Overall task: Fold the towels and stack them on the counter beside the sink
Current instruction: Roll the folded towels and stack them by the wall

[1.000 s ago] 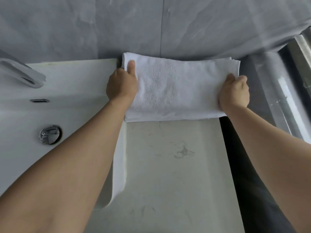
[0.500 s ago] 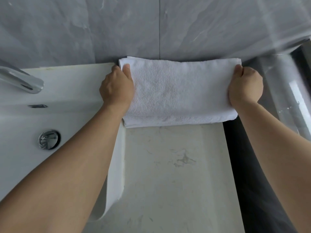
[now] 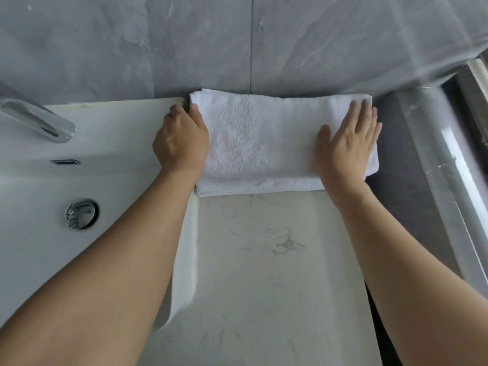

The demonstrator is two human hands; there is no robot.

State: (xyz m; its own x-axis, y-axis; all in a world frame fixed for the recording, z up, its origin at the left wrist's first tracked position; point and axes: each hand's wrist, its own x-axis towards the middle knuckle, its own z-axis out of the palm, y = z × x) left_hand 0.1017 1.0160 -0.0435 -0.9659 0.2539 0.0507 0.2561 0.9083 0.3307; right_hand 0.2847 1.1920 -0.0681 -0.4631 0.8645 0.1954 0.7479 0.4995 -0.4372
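Towels, white and folded into one long flat bundle with layered edges showing at the near side, so possibly more than one, though count not clear; lying at the back of the counter, pushed up against the grey wall, just right of the sink. Long axis running left to right, across the body, each short end under one hand. Right hand laid flat on the right end, fingers straight and spread, pressing down, gripping nothing. Left hand curled at the left end beside the sink rim, thumb on top of the cloth, other fingers hidden, seemingly pinching that edge. Both hands about equally near, one per end; likely a final smoothing and squaring against the wall. Further left, faucet and drain, well apart from the bundle
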